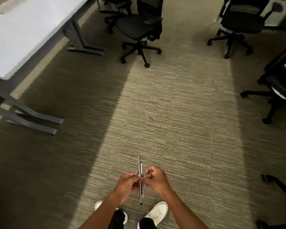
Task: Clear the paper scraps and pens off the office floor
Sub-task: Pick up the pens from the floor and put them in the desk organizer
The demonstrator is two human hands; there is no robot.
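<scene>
Pens [140, 179] — thin dark bundle, seemingly two, upright between both hands over carpet [180, 138] | left hand [127, 182] pinching bundle | right hand [155, 178] fingertips closed on it | loose pen [148, 116] on floor ahead

Both hands meet near the bottom centre: left hand [128, 182] and right hand [155, 179] pinch a bundle of thin dark pens [140, 179], held upright over the striped grey-green carpet floor [180, 138]. One small orange-and-dark pen [148, 116] lies farther out. Black swivel office chair [139, 28] far centre, white bench [23, 30] far left.
</scene>
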